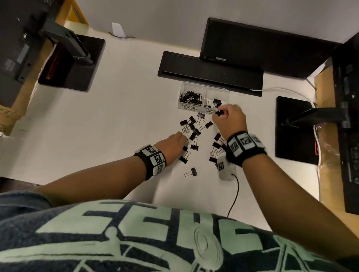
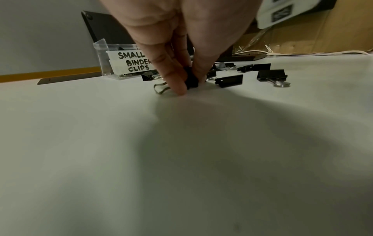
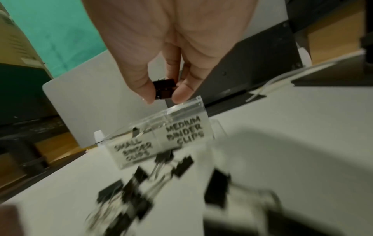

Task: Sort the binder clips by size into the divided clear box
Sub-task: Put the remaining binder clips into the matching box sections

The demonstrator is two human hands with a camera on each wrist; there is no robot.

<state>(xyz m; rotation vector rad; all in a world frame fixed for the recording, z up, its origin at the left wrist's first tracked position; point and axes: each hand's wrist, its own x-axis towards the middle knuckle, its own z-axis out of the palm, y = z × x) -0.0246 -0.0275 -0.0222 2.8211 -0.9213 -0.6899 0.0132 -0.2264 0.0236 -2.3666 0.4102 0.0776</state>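
A clear divided box (image 1: pixel 204 90) stands at the back of the white desk, labelled SMALL BINDER CLIPS on the left and MEDIUM BINDER CLIPS on the right (image 3: pixel 184 131). The small side is heaped with clips; the medium side holds a few. Several loose black binder clips (image 1: pixel 195 130) lie scattered in front of it. My right hand (image 1: pixel 220 114) pinches a black clip (image 3: pixel 163 88) between thumb and finger, just in front of and above the medium compartment. My left hand (image 1: pixel 184 139) reaches down into the pile, its fingertips pinching a black clip (image 2: pixel 191 81) that lies on the desk.
A flat black device (image 1: pixel 209 71) lies right behind the box. Black monitor bases stand at the left (image 1: pixel 73 63) and right (image 1: pixel 295 127). A white block with a black cable (image 1: pixel 225 170) hangs below my right wrist. One clip (image 1: pixel 191 172) lies apart, nearer to me.
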